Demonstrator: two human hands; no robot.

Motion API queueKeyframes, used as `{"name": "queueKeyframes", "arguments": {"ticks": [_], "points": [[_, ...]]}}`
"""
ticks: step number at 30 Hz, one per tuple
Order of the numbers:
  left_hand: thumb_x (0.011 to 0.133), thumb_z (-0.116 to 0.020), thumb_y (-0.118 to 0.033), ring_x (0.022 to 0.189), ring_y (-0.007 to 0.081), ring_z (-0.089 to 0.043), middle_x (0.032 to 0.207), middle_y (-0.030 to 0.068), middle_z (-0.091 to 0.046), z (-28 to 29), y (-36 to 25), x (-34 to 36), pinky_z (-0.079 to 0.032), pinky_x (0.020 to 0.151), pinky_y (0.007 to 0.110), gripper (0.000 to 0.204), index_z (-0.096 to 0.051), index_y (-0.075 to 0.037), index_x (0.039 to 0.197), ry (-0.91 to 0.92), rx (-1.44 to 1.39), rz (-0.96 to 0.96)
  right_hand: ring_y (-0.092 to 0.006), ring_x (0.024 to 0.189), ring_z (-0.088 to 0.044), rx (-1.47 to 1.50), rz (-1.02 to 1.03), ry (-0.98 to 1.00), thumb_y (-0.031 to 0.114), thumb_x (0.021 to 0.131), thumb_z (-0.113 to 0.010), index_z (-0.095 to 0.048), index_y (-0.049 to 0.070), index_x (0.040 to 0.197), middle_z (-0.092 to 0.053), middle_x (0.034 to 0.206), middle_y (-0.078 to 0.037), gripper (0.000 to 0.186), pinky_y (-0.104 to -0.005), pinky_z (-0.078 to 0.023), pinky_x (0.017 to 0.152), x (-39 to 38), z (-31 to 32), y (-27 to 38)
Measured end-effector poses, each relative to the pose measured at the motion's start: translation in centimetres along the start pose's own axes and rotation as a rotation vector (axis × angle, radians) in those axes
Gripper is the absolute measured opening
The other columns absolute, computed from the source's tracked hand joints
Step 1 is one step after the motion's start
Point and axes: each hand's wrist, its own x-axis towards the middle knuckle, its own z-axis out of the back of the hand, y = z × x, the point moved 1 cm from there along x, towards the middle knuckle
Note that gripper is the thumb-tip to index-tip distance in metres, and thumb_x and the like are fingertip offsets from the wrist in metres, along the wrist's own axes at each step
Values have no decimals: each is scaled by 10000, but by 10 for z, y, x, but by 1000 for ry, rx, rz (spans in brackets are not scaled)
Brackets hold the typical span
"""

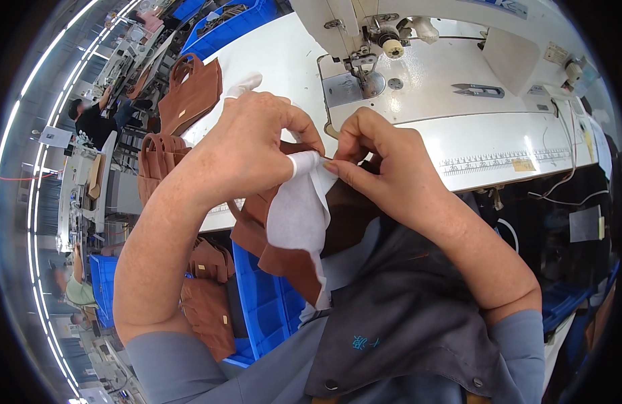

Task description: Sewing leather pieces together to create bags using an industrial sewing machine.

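Between my hands hangs a brown leather bag [290,266], its whitish lining [294,215] turned partly outward. My left hand [253,131] is closed, pinching the bag's upper edge between thumb and bent fingers. White covers wrap its thumb and one outstretched finger. My right hand [388,155] is closed too, thumb and forefinger meeting at the same edge, right beside the left thumb. Whether a thread or other small thing lies between those fingertips cannot be made out. Just beyond the hands stands the sewing machine [361,64], its needle and presser foot apart from the bag.
Thread snips [478,90] lie on the machine bed, behind a ruler strip [506,161]. Finished-looking brown handbags [190,94] stand at the left table edge, with more below. Blue bins [267,303] sit under the table and at the back [230,27]. Other people work far left.
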Motion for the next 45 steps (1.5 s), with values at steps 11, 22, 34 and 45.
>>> {"name": "queueKeyframes", "arguments": {"ticks": [11,22,34,45], "points": [[741,-701,-135,1046,264,-662,935,69,-738,-38,10,76,-276,1170,495,189,-795,-164,903,222,356,-75,-337,791,-674,-513,196,278,113,855,-706,-649,49,1043,-669,820,-132,207,-448,-533,699,4,24,-37],[697,-811,-229,993,327,-628,826,146,-698,-36,17,109,-472,944,432,192,-783,-113,848,292,250,-90,-203,992,-562,-849,580,216,156,759,-630,-716,9,898,-615,1015,-63,220,-322,-457,723,1,24,-48],[666,-765,-38,644,231,-675,725,103,-682,-30,8,125,-538,577,362,207,-771,-85,868,455,198,0,-196,993,-561,-841,591,302,190,766,-649,-710,-24,1023,-670,1135,-76,339,-315,-455,740,-1,27,-50],[707,-791,-62,627,172,-667,735,63,-667,-27,35,118,-519,525,337,188,-694,-18,863,455,-92,-133,-193,982,-544,-879,538,327,259,832,-709,-715,-30,1078,-689,1215,-92,380,-324,-447,718,0,26,-46]]}}
